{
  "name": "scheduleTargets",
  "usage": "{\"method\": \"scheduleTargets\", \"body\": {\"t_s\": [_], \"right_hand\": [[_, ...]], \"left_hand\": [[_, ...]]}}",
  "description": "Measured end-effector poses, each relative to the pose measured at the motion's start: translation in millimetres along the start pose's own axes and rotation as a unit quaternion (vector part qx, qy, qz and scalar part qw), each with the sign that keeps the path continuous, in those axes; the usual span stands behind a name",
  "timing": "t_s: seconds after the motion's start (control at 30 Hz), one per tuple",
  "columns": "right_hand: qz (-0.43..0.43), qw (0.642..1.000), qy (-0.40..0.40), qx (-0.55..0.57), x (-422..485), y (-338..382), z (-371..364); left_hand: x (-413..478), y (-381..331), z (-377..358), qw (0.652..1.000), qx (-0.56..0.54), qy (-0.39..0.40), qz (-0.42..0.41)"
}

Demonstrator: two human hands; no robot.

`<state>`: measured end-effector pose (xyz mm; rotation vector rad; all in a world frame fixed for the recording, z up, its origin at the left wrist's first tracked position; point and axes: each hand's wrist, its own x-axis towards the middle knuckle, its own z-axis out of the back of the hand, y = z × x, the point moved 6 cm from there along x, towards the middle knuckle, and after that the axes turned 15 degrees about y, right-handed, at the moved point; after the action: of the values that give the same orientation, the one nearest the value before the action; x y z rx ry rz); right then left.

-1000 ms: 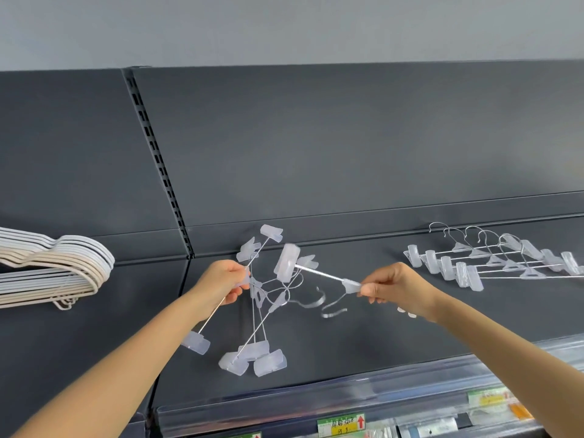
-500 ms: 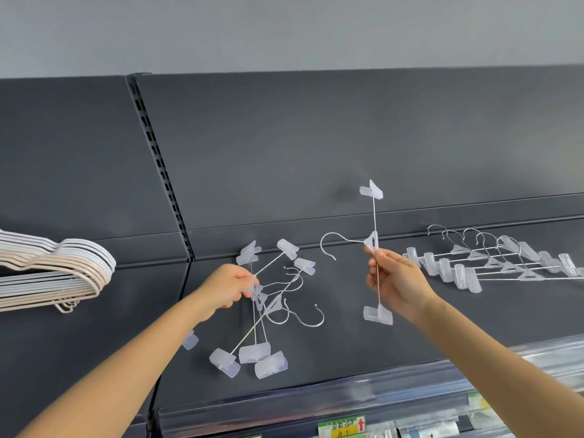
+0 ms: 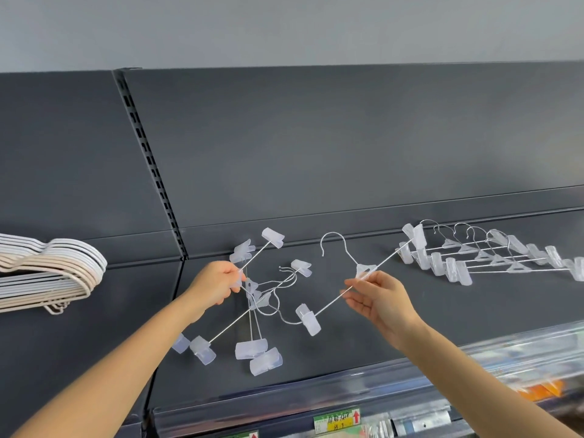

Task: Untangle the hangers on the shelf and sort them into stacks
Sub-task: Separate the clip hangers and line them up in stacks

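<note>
Above the dark grey metal shelf point(image 3: 426, 336), my right hand point(image 3: 384, 300) pinches one clear plastic clip hanger with a wire hook point(image 3: 366, 269) at its centre, bar tilted. My left hand point(image 3: 215, 284), fingers curled, grips the tangled bundle of clear clip hangers point(image 3: 251, 349). Sorted clip hangers point(image 3: 480, 257) lie to the right.

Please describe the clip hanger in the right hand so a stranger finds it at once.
Above the dark shelf, between the tangled bunch in the left hand and the tidy stack, the right hand pinches one clip hanger. Only it is single, slanted, hook up.
</note>
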<state>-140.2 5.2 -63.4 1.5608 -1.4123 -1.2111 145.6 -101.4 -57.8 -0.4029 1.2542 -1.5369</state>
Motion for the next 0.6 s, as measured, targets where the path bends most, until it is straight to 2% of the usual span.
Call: {"method": "scheduleTargets", "body": {"t_s": [0.27, 0.43, 0.6], "right_hand": [[-0.016, 0.996, -0.091, 0.001, -18.0, -18.5, 11.1], [-0.012, 0.986, -0.136, 0.095, -12.6, -25.5, 24.9], [-0.031, 0.981, -0.136, 0.138, -2.5, -32.2, 22.1]], "left_hand": [[5.8, 8.0, 6.2, 0.995, -0.019, -0.092, 0.019], [5.6, 7.9, 11.0, 0.997, 0.007, -0.068, 0.028], [4.9, 6.9, 7.5, 0.999, 0.005, -0.045, 0.03]]}}
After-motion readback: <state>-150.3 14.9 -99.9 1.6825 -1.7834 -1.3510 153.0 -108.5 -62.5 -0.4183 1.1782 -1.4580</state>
